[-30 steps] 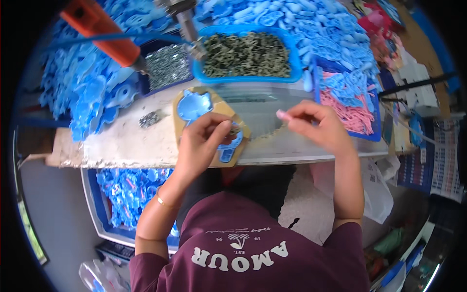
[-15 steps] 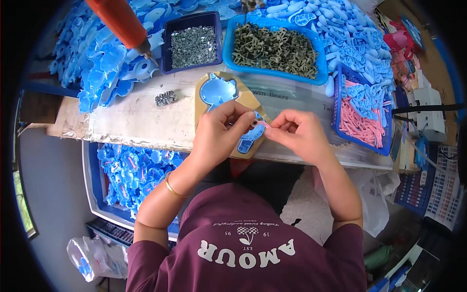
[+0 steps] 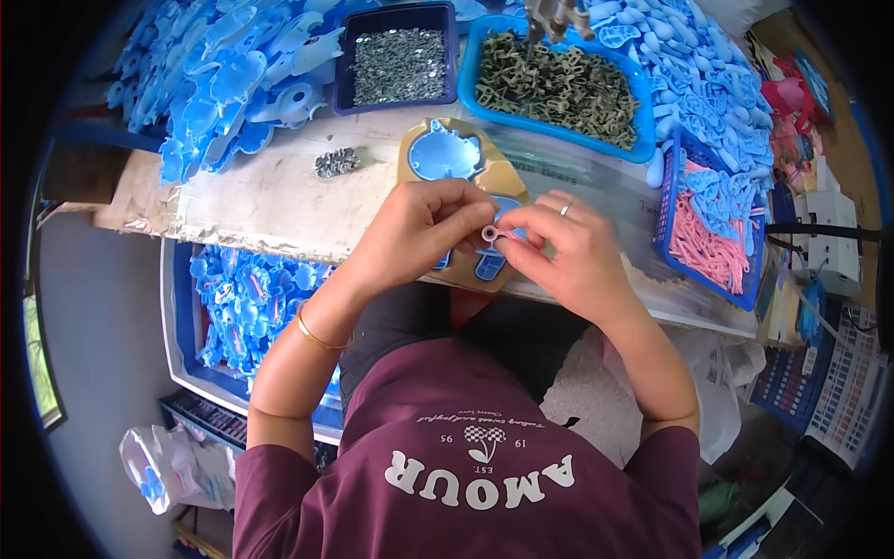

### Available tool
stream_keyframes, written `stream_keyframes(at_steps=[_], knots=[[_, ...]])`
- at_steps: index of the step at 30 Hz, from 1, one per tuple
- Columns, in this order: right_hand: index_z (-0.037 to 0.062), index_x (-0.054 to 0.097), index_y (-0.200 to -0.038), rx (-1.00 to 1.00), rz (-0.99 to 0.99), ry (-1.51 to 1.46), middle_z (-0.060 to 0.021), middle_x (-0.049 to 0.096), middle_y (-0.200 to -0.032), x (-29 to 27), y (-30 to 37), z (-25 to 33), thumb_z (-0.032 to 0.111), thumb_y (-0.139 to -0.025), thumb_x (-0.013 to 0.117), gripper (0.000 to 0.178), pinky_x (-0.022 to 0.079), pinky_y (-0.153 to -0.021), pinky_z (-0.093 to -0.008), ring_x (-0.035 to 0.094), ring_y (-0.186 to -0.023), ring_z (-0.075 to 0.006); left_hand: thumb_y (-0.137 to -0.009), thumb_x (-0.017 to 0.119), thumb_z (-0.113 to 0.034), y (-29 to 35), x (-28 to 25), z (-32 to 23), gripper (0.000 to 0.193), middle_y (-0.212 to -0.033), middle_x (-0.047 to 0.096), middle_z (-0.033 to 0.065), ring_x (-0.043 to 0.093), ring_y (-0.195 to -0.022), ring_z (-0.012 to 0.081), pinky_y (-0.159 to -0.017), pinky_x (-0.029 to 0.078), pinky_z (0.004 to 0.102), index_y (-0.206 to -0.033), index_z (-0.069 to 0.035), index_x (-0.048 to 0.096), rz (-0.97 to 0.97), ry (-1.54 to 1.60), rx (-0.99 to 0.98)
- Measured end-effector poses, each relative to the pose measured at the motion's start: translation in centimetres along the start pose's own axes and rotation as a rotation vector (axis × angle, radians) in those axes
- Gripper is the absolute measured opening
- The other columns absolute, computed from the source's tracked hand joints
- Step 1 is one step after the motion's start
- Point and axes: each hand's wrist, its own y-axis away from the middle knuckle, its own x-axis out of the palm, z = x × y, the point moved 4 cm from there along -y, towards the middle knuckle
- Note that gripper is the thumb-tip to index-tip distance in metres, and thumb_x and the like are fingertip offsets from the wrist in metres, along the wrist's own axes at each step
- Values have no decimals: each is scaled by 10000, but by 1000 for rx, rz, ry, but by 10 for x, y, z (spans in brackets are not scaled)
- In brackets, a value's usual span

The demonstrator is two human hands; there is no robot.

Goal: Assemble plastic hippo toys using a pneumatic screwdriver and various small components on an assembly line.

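Over the tan fixture block [image 3: 414, 151], my two hands meet at their fingertips. My left hand [image 3: 424, 228] is closed in a pinch at a small dark-centred ring [image 3: 489, 234]. My right hand [image 3: 573, 252], with a ring on one finger, pinches a thin pink strap [image 3: 508, 235] that meets the small ring. Whether the two are joined is too small to tell. In the block lies a blue rounded plastic shell [image 3: 445, 154]. Closer to me, further blue parts [image 3: 490, 266] in the block are partly hidden by my hands.
Behind the block stand a dark tray [image 3: 343, 93] of small silver pieces and a blue tray [image 3: 559, 134] of metal clips. Blue plastic parts [image 3: 223, 84] heap at the left. At the right, a basket [image 3: 669, 210] holds pink straps. A bin [image 3: 175, 307] of blue parts sits below the table edge.
The view has shifted, and the orange power screwdriver at the upper left is out of sight. My right fingers have come closer to my left fingertips, and the small ring now faces up.
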Motion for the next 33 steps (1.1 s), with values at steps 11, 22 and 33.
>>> stream_keyframes(at_steps=[11, 22, 33], knots=[[113, 746, -841, -71, -47, 300, -26, 609, -794, 49, -29, -9, 187, -788, 790, 101, 480, -738, -392, 623, -854, -246, -1065, 553, -183, 26, -49, -1, 234, -1029, 761, 36, 655, -799, 95, -631, 501, 245, -1135, -38, 723, -587, -546, 340], [97, 734, -804, -80, 212, 440, -61, 646, -836, 57, -48, -9, 149, -766, 760, 69, 442, -825, -424, 630, -946, -271, -864, 734, -139, 31, -27, 0, 125, -999, 719, 66, 662, -1001, 294, -866, 549, 406, -974, -80, 730, -363, -1026, 754], [98, 678, -819, 78, 82, 397, -41, 641, -848, 22, -8, -17, 156, -777, 762, 110, 452, -781, -415, 624, -889, -261, -846, 752, -273, 32, -19, 23, 384, -1295, 599, 64, 503, -1316, 303, -1159, 386, 484, -1182, -123, 643, -169, -1247, 674]])
